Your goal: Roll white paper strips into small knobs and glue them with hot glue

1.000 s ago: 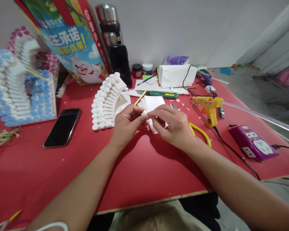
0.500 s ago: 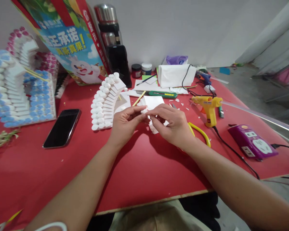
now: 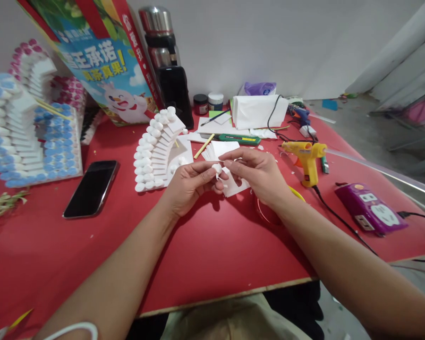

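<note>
Between the thumb and fingers of my left hand (image 3: 194, 184) is a small white cotton-like piece (image 3: 217, 168), with a loose bit hanging from it. My right hand (image 3: 257, 174) is close beside it, thumb and forefinger pinched together at the piece's right edge. What those fingertips hold, if anything, is too small to make out. Beneath the hands lie white paper pieces (image 3: 236, 188), partly hidden. Left of them stands a white curved stair-like model (image 3: 155, 151) with rows of rounded white tips along its side.
A yellow hot glue gun (image 3: 306, 158) and purple power socket (image 3: 370, 208) lie to the right. Behind my hands is a green cutter knife (image 3: 239, 139). A phone (image 3: 91, 189) and blue-tipped model (image 3: 31, 137) are left. Scissors with yellow handles (image 3: 297, 192) lie partly under my right arm.
My hands have turned slightly, and the white piece now shows more plainly in my left fingers. My right hand has shifted a little right, covering more of the yellow handle.
</note>
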Tool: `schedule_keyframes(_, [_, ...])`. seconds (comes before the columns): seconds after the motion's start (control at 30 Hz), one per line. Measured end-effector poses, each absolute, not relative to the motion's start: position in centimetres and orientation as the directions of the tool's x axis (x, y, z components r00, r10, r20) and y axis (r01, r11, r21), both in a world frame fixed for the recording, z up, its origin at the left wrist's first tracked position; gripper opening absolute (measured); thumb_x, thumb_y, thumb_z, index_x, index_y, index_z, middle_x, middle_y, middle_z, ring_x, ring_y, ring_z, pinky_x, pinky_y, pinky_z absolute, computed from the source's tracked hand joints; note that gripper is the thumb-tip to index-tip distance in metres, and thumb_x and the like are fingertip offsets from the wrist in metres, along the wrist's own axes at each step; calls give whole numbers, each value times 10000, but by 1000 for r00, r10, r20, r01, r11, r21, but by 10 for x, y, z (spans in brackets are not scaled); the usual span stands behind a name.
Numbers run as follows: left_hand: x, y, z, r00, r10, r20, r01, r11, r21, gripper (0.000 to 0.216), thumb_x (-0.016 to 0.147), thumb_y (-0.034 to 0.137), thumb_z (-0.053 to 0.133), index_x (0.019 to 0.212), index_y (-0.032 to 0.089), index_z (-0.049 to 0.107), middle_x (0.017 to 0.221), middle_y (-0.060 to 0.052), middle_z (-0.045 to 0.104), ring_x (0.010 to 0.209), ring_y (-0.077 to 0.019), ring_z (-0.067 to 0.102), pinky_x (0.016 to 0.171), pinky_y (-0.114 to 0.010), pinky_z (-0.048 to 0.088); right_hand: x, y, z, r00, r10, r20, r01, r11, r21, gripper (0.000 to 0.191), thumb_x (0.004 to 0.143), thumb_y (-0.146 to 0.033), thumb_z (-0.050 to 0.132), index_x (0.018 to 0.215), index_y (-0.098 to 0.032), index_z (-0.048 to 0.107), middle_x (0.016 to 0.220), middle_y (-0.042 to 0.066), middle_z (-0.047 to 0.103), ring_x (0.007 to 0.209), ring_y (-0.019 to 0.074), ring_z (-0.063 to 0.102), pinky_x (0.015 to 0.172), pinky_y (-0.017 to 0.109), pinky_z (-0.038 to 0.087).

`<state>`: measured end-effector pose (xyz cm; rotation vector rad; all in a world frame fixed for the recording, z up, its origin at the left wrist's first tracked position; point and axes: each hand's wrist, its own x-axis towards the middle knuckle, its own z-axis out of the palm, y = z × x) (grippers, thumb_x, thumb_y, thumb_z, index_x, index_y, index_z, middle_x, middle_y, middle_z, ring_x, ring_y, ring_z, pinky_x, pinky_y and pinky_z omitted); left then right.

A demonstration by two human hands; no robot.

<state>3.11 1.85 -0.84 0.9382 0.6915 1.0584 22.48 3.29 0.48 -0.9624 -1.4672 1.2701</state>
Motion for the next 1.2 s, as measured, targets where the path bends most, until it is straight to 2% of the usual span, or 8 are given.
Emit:
schedule_keyframes(0.17, [30,17,-6,441,897,-18,-407,218,887,176,893,246,753,1006,123,806,856,-69,743,641,-94,660,686,-224,587,224,35,4,-330,933,143,-82,123,-989,165,862,-327,775,958,-194,785,735,5,698,637,119,616,545,255,450])
schedule_keyframes(0.33, [29,17,-6,492,870,-39,-419,276,865,165,883,239,763,975,109,807,851,-70,741,614,-74,644,645,-186,562,224,35,4,-358,910,209,-86,191,-978,155,870,-340,770,883,-186,767,813,19,694,664,129,639,568,272,456])
schedule_keyframes(0.5, [28,15,-6,500,863,-68,-330,262,907,189,817,251,822,946,114,800,837,-75,747,583,-99,640,606,-232,580,225,31,6,-436,895,93,-50,79,-996,214,902,-391,735,869,-186,680,699,-7,655,632,137,636,611,284,490])
schedule_keyframes(0.63, [32,11,-7,515,848,-125,-206,264,942,221,829,298,812,977,138,771,701,-51,723,567,-160,654,551,-321,617,225,34,3,-337,939,64,7,71,-997,235,889,-392,743,834,-186,645,699,-24,621,579,96,569,570,252,453])
schedule_keyframes(0.73, [35,11,-8,480,866,-140,-211,270,939,255,799,285,838,997,159,740,676,-33,716,582,-181,667,545,-368,636,224,39,0,-220,973,63,-67,50,-997,273,878,-421,753,817,-191,619,613,-55,528,532,84,498,545,249,420])
schedule_keyframes(0.97, [34,16,-9,357,934,-23,-289,134,948,264,703,220,902,876,173,708,728,3,698,580,-119,649,583,-256,591,223,38,2,-163,985,59,-147,36,-989,511,868,-559,737,594,-204,493,503,-58,414,435,75,400,470,264,328])
schedule_keyframes(1.07, [35,16,-10,326,946,-8,-283,106,953,280,702,237,904,917,180,733,748,6,696,576,-116,645,576,-255,580,223,36,1,-159,985,70,-156,45,-987,477,872,-521,750,598,-195,535,508,-43,476,437,78,434,483,265,362])
schedule_keyframes(1.2, [35,17,-10,247,969,25,-277,46,960,281,711,252,900,942,187,754,768,-4,710,594,-119,653,604,-264,581,224,37,1,-266,963,33,-258,-38,-965,272,789,-365,853,796,-179,655,629,-25,618,539,96,551,559,256,458])
